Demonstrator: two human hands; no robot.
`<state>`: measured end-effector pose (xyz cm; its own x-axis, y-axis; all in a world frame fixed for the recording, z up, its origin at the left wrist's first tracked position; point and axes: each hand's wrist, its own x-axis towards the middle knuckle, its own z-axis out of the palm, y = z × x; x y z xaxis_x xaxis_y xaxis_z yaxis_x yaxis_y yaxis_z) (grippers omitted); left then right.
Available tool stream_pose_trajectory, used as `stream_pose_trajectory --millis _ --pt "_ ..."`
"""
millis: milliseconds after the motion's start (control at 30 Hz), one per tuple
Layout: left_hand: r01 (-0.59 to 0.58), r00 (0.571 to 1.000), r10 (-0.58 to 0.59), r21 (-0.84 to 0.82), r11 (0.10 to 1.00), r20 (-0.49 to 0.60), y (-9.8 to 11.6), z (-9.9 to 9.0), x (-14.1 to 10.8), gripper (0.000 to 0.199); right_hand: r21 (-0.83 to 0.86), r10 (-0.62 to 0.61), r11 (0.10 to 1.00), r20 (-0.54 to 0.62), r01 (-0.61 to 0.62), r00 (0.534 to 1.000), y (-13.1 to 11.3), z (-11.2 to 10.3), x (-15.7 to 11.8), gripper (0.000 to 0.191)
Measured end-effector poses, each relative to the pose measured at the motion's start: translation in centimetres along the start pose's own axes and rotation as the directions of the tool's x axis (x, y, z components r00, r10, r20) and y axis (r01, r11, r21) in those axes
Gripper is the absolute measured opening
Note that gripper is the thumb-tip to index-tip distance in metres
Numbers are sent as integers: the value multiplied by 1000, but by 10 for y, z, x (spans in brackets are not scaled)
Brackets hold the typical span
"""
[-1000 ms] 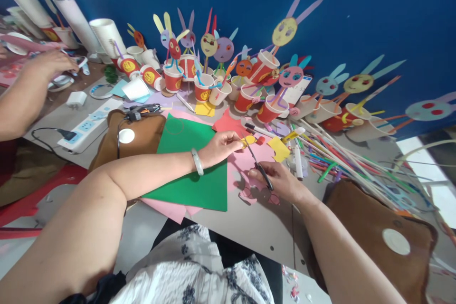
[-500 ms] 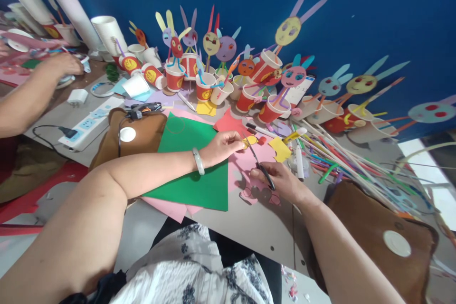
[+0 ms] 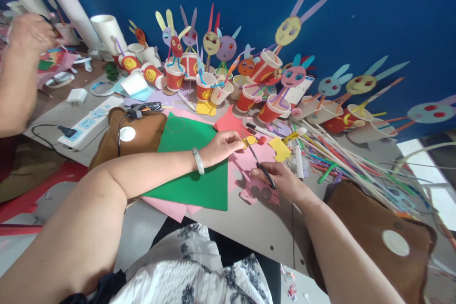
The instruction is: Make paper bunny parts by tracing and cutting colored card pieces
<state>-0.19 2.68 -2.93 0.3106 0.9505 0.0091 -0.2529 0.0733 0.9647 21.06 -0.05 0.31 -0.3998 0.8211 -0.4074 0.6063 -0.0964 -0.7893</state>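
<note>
Between the thumb and fingers of my left hand [image 3: 226, 146] is a small piece of yellow paper [image 3: 251, 140]. My right hand [image 3: 280, 178] is closed round the black handles of a pair of scissors [image 3: 264, 171], whose blades point up and left against the yellow piece. Under my left wrist lies a sheet of green paper [image 3: 192, 185]. Pink paper [image 3: 254, 156] with cut-out gaps is spread beneath both hands. A red paper sheet [image 3: 230, 121] lies just beyond my left fingers, and a notched yellow scrap [image 3: 280, 149] is right of the blades.
Paper cups [image 3: 205, 88] bearing paper rabbit heads line the blue wall. Pipe cleaners [image 3: 338, 156] are heaped at right beside a brown bag [image 3: 377, 242]. A power strip [image 3: 90, 121] and another brown bag [image 3: 142, 135] lie left. Another person's hand [image 3: 32, 33] is at far left.
The other person's hand at far left has lifted and moved left. My two hands, the scissors and the yellow paper stay almost in place.
</note>
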Motion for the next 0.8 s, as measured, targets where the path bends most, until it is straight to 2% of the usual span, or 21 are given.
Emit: stream_pose_trajectory --millis 567,800 --pt "59 998 -60 -42 997 -14 1 1 0 17 -51 -16 999 1 16 1000 8 -2 2 59" --pt "113 993 -116 -84 990 -28 3 3 0 21 -55 25 998 18 -24 1000 8 -3 0 55"
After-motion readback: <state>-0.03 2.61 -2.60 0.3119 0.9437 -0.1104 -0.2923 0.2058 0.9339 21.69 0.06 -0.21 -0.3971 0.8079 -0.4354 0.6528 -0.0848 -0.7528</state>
